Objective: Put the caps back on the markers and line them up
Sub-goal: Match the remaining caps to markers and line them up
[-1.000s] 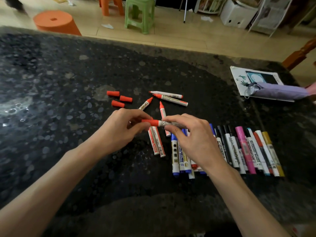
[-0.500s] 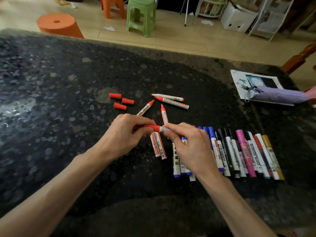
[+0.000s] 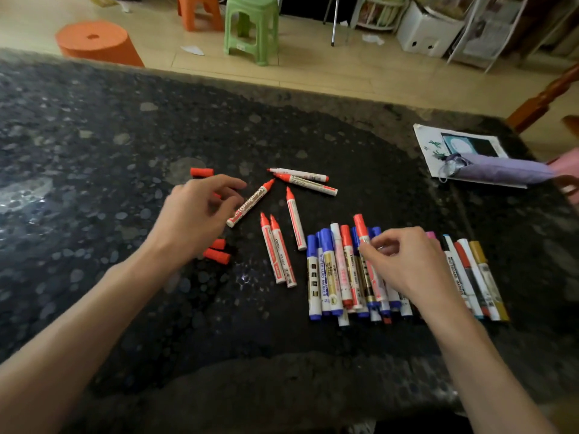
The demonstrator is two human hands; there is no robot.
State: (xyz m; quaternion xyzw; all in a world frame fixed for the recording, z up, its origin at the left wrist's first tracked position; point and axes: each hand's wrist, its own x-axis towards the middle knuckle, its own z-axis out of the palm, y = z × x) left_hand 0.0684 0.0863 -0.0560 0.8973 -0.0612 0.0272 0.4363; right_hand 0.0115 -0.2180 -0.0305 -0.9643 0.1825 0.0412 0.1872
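My right hand [image 3: 407,264] pinches a capped red marker [image 3: 361,227] and holds it over the row of capped markers [image 3: 326,270], which lie side by side on the dark stone table [image 3: 94,151]. My left hand [image 3: 200,214] hovers further left with loosely curled fingers and holds nothing. A loose red cap [image 3: 202,172] lies beyond it, and two more red caps [image 3: 216,255] lie beside its wrist. Several uncapped red markers lie between the hands: one slanted [image 3: 250,203], two at the back [image 3: 308,184], one alone [image 3: 296,219] and a pair [image 3: 279,252].
A printed booklet [image 3: 438,142] with a purple pouch [image 3: 501,172] on it lies at the table's right end. Beyond the far table edge stand an orange tub [image 3: 97,42], a green stool [image 3: 250,26] and an orange stool [image 3: 197,10]. A wooden chair [image 3: 545,98] is at the right.
The hands have come apart. The right hand has carried the capped red marker right, over the row. The left hand has let go and moved left toward the loose caps.
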